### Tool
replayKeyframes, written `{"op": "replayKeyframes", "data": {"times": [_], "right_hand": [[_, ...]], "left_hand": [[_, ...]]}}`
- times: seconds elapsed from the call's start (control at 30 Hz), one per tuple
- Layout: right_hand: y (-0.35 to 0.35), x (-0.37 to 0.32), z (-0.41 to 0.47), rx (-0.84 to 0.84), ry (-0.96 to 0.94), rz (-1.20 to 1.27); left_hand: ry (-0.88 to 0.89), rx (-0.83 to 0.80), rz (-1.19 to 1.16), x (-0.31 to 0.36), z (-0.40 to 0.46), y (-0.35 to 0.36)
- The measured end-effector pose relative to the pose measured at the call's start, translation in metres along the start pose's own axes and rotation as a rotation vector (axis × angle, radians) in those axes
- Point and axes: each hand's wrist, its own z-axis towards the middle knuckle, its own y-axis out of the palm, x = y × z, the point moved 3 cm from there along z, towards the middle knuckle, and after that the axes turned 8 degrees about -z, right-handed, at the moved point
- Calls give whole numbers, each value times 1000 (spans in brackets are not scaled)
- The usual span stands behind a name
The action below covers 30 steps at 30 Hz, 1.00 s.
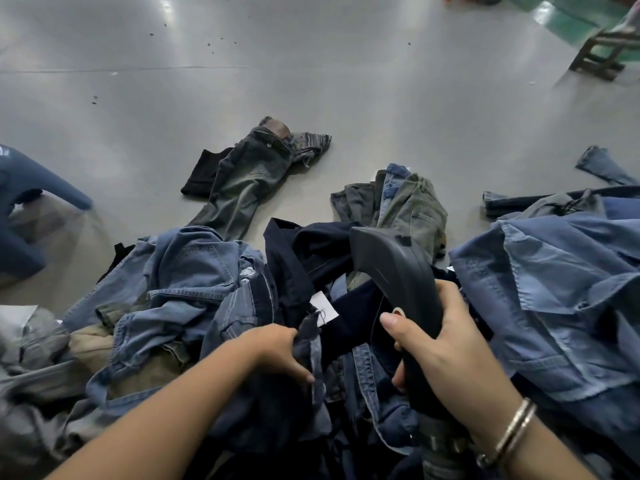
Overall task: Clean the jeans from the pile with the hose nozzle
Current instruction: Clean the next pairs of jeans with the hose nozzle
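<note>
- A dark pair of jeans [349,308], with a white tag, lay on top of the pile [194,292], directly ahead of both hands and between them; its long axis could not be made out.
- A fold of it was pinched by the left hand [277,351], the nearer one.
- The black hose nozzle [398,282] was gripped by the right hand [446,348], its head held over the dark cloth.

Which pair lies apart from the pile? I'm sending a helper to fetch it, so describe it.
On the grey floor beyond the pile of jeans, one faded grey-green pair lies flat alone. It has a brown waistband patch and partly covers a black garment.
</note>
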Motion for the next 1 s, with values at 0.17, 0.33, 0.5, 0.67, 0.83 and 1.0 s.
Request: {"op": "replayKeyframes", "data": {"times": [0.17, 0.33, 0.5, 0.67, 0.83, 1.0], "right_hand": [[-4, 1, 3, 34, -12, 63], [-10, 4, 4, 77, -15, 89], [-6, 2, 5, 57, -19, 90], [1, 6, 6, 20, -6, 80], [7, 8, 6, 6, 13, 37], [12, 8, 10, -15, 33, 22]], "left_hand": [[5, 880, -274, -30, -38, -82], [480, 1420, -144, -23, -66, -104], [203, -226, 147, 2, -9, 36], [-132, 246, -149, -12, 15, 28], [-264, 220, -86, -33, 23, 30], [70, 224, 219, -16, 43, 42]]}}
